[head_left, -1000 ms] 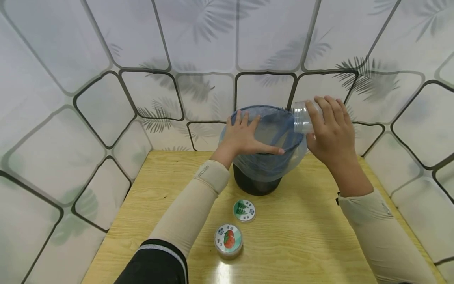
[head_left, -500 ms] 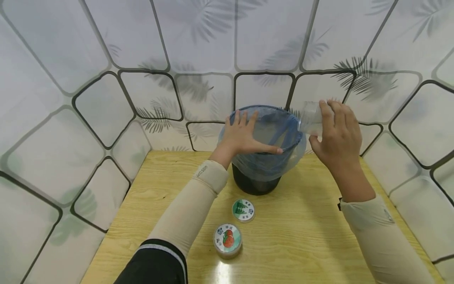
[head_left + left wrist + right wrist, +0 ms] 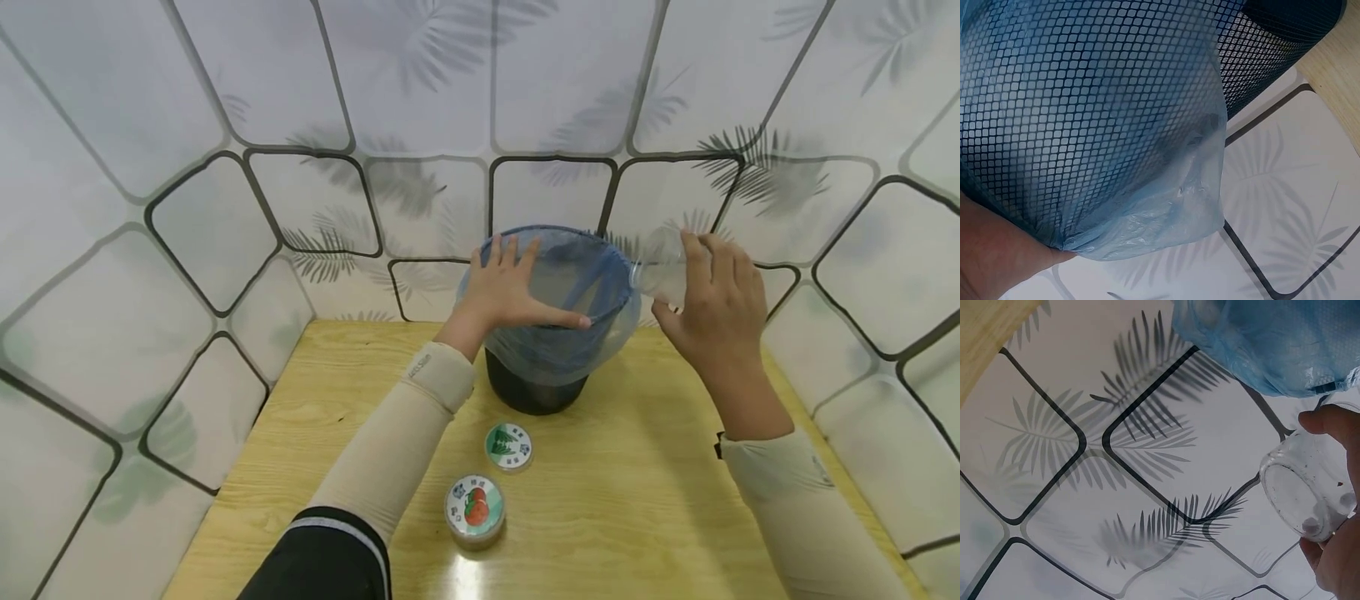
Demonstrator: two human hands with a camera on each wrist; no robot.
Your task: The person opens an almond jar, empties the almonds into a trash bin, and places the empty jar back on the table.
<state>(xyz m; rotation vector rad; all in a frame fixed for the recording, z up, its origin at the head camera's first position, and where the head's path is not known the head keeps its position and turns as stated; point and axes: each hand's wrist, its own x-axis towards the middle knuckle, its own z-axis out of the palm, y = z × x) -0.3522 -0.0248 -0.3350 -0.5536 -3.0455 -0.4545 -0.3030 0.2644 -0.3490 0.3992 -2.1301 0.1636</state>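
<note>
A black mesh bin point(image 3: 536, 393) lined with a blue plastic bag point(image 3: 558, 354) stands at the back of the table. My left hand point(image 3: 501, 292) rests with spread, straight fingers over the bin's near-left rim; the left wrist view shows the mesh point(image 3: 1079, 112) under the bag close by. In my right hand point(image 3: 716, 308) I grip a clear jar point(image 3: 663, 271), lying tilted with its mouth toward the bin's right rim. Small dark specks show in the jar point(image 3: 1300, 494) in the right wrist view. Whether the mouth touches the bag is unclear.
On the wooden table point(image 3: 607, 500), in front of the bin, lies a round lid point(image 3: 508, 447) with a green plant label. Nearer to me stands a container point(image 3: 475, 510) with a tomato label on top. Patterned wall covering point(image 3: 420, 192) surrounds the table's back and sides.
My right hand has drawn the jar a little to the right and down, tilting its mouth lower. The left hand has stayed on the bin's rim.
</note>
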